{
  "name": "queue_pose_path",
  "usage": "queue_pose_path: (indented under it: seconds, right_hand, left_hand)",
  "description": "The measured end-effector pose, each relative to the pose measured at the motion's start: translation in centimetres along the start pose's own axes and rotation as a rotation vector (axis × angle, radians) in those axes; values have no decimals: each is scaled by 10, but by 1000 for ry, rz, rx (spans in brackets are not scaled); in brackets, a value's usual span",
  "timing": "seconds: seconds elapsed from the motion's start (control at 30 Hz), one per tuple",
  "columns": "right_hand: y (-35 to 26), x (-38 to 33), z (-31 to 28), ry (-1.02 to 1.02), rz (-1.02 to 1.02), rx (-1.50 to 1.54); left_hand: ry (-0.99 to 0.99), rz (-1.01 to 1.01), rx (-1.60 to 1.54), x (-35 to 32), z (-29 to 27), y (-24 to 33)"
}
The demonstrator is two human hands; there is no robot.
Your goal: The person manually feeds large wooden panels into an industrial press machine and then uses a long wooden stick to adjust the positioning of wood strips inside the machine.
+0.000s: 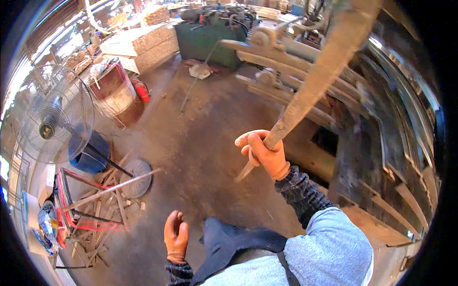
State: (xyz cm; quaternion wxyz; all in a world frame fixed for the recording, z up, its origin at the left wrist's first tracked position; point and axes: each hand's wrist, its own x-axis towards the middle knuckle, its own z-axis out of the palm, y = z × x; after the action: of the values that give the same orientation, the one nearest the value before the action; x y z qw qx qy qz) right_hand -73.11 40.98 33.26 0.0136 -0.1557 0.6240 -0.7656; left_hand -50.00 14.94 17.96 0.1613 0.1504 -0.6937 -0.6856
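My right hand (268,151), in an orange glove, is wrapped round a long, rough wooden plank (312,83). The plank slants up from the hand to the top right of the view, and its thin lower end sticks out below my fist. My left hand (176,233), gloved in orange too, hangs low at the front of my body with thumb and fingers apart and nothing in it. Dark knitted sleeves cover both wrists.
A pedestal fan (46,129) stands at the left beside a blue bin (90,152) and scattered wood offcuts (98,217). Farther back are a rusty drum (117,93), a red fire extinguisher (141,90) and a green machine (207,43). Long boards (381,143) line the right.
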Motion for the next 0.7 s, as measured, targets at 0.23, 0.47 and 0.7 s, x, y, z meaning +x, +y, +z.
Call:
queue_pose_path:
  seconds: [0.23,0.47,0.7]
  right_hand:
    - [92,161,77,73,61,29]
    - [167,303,97,247,171,-87]
    - [227,499,82,421,81,-49]
  left_hand:
    - [127,-89,104,167,-100,-49]
    - [-208,-54,31,409,-65,-2]
    - [-457,149,53,624,44,1]
